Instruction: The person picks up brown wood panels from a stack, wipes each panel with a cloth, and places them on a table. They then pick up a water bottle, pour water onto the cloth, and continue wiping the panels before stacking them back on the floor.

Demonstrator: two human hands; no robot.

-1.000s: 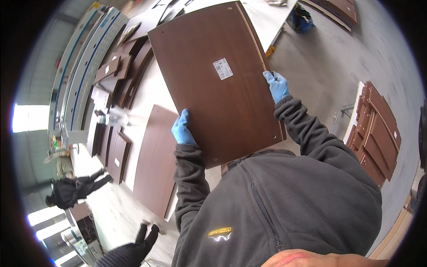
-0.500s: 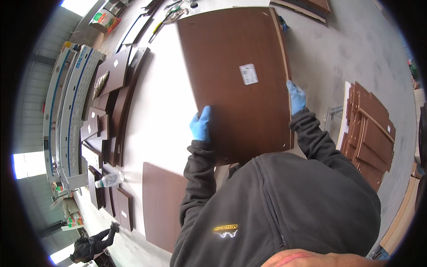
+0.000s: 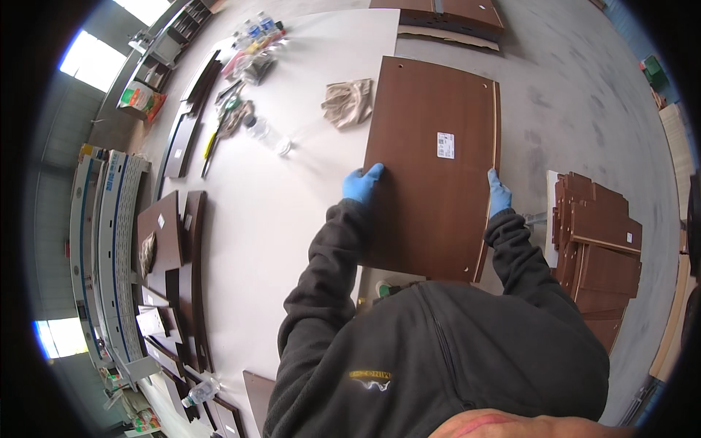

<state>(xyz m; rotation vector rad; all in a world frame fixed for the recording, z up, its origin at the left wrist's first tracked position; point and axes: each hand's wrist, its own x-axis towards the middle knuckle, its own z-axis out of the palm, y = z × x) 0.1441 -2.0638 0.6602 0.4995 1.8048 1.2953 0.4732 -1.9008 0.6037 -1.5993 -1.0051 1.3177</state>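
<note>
A large dark brown wood panel (image 3: 431, 197) with a white label is held in front of my body, one hand on each long edge. My left hand (image 3: 361, 184), in a blue glove, grips its left edge with the thumb over the face. At the right edge my right hand (image 3: 499, 193), also gloved in blue, is closed on the panel, its fingers partly hidden behind it. Beyond the panel's upper left corner lies a crumpled beige cloth (image 3: 347, 104) on the white table (image 3: 292, 212).
Brown boards (image 3: 191, 285) are piled along the table's left side. A clear bottle (image 3: 267, 135) lies near some tools (image 3: 232, 113), with several bottles (image 3: 259, 28) farther back. More panels are stacked at the right (image 3: 602, 233) and at the far end (image 3: 456, 18).
The panel has come nearer and swung its far end toward the right, held in both hands. My view has shifted, and the cloth and bottles on the table now show.
</note>
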